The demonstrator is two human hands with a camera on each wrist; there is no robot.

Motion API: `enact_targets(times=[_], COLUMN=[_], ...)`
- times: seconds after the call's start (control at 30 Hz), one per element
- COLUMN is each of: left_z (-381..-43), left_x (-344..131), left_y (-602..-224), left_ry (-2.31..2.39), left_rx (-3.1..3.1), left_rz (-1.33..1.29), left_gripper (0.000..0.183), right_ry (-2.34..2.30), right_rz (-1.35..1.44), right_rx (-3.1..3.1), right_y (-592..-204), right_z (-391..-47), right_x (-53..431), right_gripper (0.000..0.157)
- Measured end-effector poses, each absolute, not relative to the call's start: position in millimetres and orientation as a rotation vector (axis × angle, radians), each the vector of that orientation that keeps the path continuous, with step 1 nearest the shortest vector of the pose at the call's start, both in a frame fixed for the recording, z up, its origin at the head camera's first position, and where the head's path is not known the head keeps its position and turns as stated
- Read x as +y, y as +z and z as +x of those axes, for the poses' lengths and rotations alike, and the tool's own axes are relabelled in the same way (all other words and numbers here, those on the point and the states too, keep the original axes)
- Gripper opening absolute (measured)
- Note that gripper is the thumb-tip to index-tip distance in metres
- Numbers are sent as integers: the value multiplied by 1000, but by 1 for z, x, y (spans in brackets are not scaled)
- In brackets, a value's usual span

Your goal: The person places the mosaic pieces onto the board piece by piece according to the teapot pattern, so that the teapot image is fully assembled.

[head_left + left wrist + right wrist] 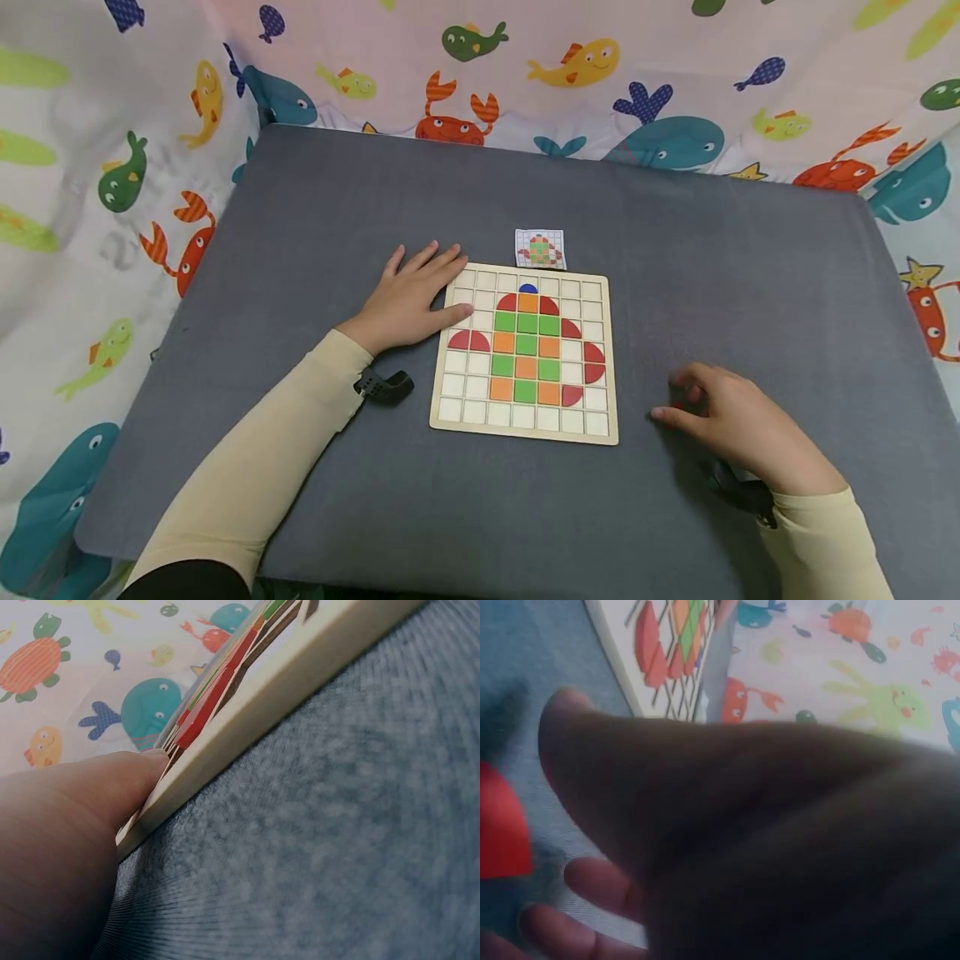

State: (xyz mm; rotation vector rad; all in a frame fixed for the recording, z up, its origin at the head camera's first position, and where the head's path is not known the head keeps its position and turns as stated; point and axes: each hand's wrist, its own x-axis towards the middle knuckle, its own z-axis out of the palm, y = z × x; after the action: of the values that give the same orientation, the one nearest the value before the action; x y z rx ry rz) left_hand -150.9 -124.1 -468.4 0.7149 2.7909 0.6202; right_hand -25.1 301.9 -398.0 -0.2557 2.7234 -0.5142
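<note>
A square wooden grid board (pixel 491 422) lies on the table, holding green and orange square tiles and red rounded pieces, with a blue piece (pixel 528 288) at the top. My left hand (pixel 408 304) rests with spread fingers on the board's upper left edge; its thumb (pixel 135 780) lies over the rim in the left wrist view. To the right of the board, my right hand (pixel 731 417) is low over the table, thumb apart from its bent fingers. Close to those fingers is a red rounded piece (pixel 502 825), mostly hidden from the head view; the thumb does not touch it.
A small printed card (pixel 540 249) with a coloured grid pattern lies just beyond the board's far edge. Grey cloth covers the table (pixel 360 200). A curtain with sea animals (pixel 390 42) hangs along the back and left sides.
</note>
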Motion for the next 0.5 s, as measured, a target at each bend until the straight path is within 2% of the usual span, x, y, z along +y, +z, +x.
enact_targets(times=[0.07, 0.23, 0.5], left_z=[-151, -152, -152], left_x=[-123, -123, -123], left_y=[-468, -468, -469], left_ry=[615, 624, 621], left_rx=[2794, 2792, 2793], left_rz=[709, 716, 713], left_gripper=[84, 85, 84], right_ry=[-538, -584, -609], right_rz=[-228, -228, -305], right_rx=[2717, 2722, 2719], right_y=[-400, -404, -403], right_z=[-21, -18, -24], right_x=[303, 301, 292], right_gripper=[40, 29, 20])
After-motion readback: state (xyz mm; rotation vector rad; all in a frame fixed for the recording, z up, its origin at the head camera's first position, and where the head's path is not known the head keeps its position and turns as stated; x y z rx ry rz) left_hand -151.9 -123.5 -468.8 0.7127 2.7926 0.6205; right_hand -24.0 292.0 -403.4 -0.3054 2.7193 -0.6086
